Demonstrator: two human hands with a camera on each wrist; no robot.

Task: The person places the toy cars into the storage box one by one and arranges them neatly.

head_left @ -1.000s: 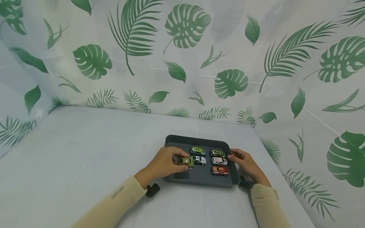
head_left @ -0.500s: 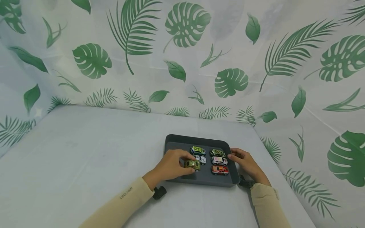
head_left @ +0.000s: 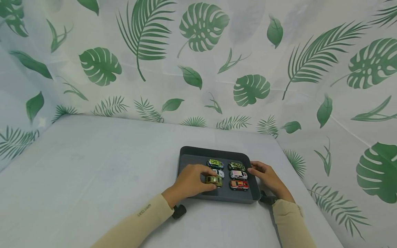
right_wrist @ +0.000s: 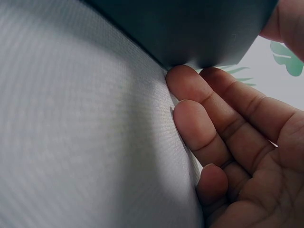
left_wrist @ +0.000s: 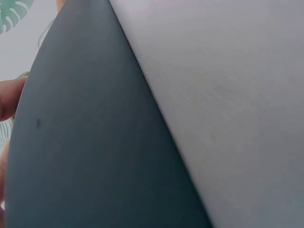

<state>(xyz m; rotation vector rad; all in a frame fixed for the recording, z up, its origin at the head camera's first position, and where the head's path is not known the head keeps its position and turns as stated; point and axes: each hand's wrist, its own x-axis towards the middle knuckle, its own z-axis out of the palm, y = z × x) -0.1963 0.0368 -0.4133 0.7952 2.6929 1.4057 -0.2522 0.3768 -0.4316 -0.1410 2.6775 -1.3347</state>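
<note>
My left hand (head_left: 191, 181) pinches a green camouflage toy car (head_left: 214, 181) between thumb and fingers, above the front middle of the dark grey tray (head_left: 214, 197). Just behind it, partly covered by the fingers, lies a white toy car (head_left: 219, 173). My right hand (head_left: 270, 178) holds the tray's right wall, thumb at the rim. In the right wrist view, the fingertips (right_wrist: 192, 124) lie along the outside of the tray wall (right_wrist: 190, 28). The left wrist view is mostly filled by the tray's outer wall (left_wrist: 90, 123), which hides the held car.
Inside the tray, a yellow-green car (head_left: 215, 163) sits behind the white one. The right column holds a dark camouflage car (head_left: 236, 166), a white-pink car (head_left: 238, 175) and a red-orange car (head_left: 239, 185). A white cloth (head_left: 93, 172) covers the table; leaf-patterned fabric (head_left: 167, 82) hangs around it.
My left hand has moved right and slightly toward the front with the camouflage toy car, ending in front of the white car. The right hand and tray stay put.
</note>
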